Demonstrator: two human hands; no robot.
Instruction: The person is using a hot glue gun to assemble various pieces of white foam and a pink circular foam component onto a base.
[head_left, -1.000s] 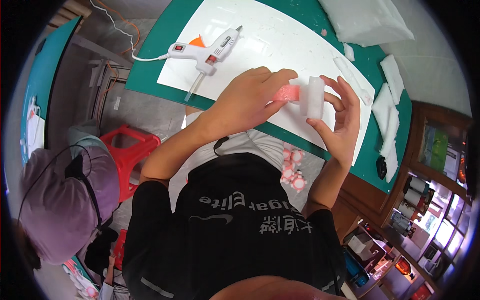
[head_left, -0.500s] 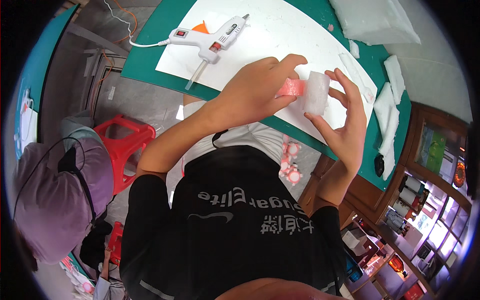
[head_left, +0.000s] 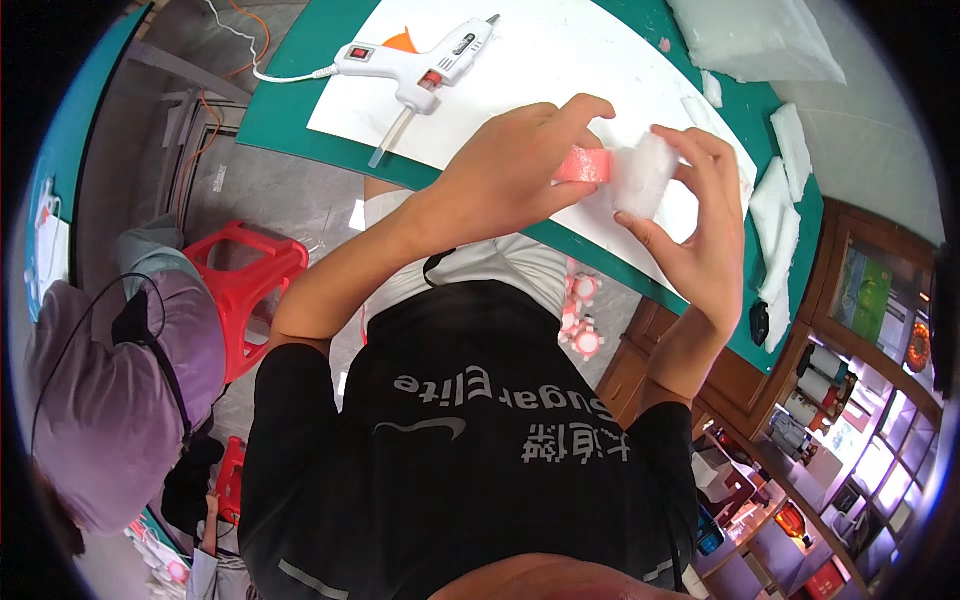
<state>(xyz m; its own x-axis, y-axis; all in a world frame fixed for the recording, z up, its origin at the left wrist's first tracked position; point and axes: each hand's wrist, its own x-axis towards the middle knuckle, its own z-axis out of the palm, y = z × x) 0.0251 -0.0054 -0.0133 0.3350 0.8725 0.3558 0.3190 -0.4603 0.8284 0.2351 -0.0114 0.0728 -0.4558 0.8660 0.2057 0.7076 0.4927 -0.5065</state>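
My left hand [head_left: 505, 155] pinches a short glittery pink band [head_left: 588, 166] between thumb and fingers, its end pointing right. Close beside that end is a white, fluffy-looking roll [head_left: 640, 180], gripped by my right hand [head_left: 710, 230] with the thumb below and fingers above. Whether band and roll touch is hard to see, as the roll is slightly blurred. Both hands are above the white sheet [head_left: 560, 60] near the table's front edge. Up and to the left on that sheet lies a white glue gun [head_left: 425, 75], with a clear glue stick [head_left: 390, 138] out of its back.
The green tabletop [head_left: 285, 105] borders the sheet. White foam strips [head_left: 775, 225] and a small black object [head_left: 760, 323] lie at the right, a large white bag [head_left: 755, 40] behind. Left are a red stool [head_left: 235, 270] and another person [head_left: 140, 400]. Pink-and-white pieces [head_left: 585, 343] are below the table edge.
The white roll has tilted in my right hand, its top leaning right, and my right fingers have shifted over its upper end. My left hand keeps the pink band much as before.
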